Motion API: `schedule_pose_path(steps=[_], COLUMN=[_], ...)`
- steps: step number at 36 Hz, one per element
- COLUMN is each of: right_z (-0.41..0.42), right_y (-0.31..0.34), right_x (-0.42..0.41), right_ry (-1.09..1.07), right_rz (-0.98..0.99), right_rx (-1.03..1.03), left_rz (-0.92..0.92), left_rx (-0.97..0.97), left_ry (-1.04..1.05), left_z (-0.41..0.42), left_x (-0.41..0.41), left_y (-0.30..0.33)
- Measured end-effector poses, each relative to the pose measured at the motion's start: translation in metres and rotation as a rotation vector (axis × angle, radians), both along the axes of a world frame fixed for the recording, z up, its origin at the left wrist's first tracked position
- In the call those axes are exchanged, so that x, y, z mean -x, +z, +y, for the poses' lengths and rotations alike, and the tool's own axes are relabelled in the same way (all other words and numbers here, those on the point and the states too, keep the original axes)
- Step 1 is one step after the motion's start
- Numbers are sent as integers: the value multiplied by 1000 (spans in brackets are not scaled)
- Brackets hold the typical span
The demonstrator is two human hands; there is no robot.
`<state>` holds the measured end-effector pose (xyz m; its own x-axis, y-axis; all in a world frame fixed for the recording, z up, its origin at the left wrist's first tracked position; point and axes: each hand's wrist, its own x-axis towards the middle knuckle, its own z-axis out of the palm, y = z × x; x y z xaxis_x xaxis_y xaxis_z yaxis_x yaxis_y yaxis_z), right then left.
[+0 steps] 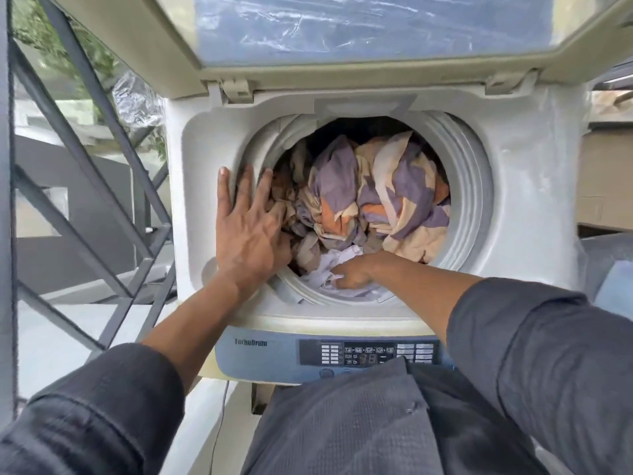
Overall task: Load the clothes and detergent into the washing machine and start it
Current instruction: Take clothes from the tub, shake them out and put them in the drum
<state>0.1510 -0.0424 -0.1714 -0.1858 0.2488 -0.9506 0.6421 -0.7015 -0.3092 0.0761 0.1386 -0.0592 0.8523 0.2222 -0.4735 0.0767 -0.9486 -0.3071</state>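
The washing machine (534, 186) stands with its lid (342, 36) raised and the drum packed near its rim with a purple, orange and cream patterned cloth (376, 197); the left hand (250, 231) lies flat, fingers (224, 186) straight and spread, pressing the load at the drum's left edge; the right hand (352, 274) has curled fingers gripping a white garment (329, 269) at the near rim; no detergent shows. To do this well, tuck the white piece down below the rim, press evenly with both hands, and keep fabric off the ring so the lid seats; the control panel (370, 353) waits below.
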Motion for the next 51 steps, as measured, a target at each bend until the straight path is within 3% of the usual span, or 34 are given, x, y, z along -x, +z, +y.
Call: schedule_pose_path(steps=[7,14,22,29,33,37,40,46,51], right_z=[5,-9,-66,-136,-176,-214,-243,-298,-338], right_y=[16,77,154,184,194,201,200,179,144], right_x=[-22,-47,-51,-40,-40,-45,-52,-79,-110], right_ry=[-136,-281,-648,-1099,-1297,-1499,-1592,-1672,-1726], right_rz=[-129,-253,-372,-432,-561,-633,-670,-694,-688], right_rx=[-125,-349,-530,-749,-851,-853,-831,-707,-618], left_rz=[-26,11,-11,-185,-373,-360,-298,-339,-223], left_rx=[-1,-58,-79,312,631,865,882,842,802], left_ry=[7,-8,12,166,58,-61,-167,-341,-397], left_z=[0,-2,-4,-52,-108,-163,-201,-259,-299], left_x=[1,4,6,-18,-44,-72,-95,-142,-185], left_y=[-2,-3,2,15,45,81,93,100,92])
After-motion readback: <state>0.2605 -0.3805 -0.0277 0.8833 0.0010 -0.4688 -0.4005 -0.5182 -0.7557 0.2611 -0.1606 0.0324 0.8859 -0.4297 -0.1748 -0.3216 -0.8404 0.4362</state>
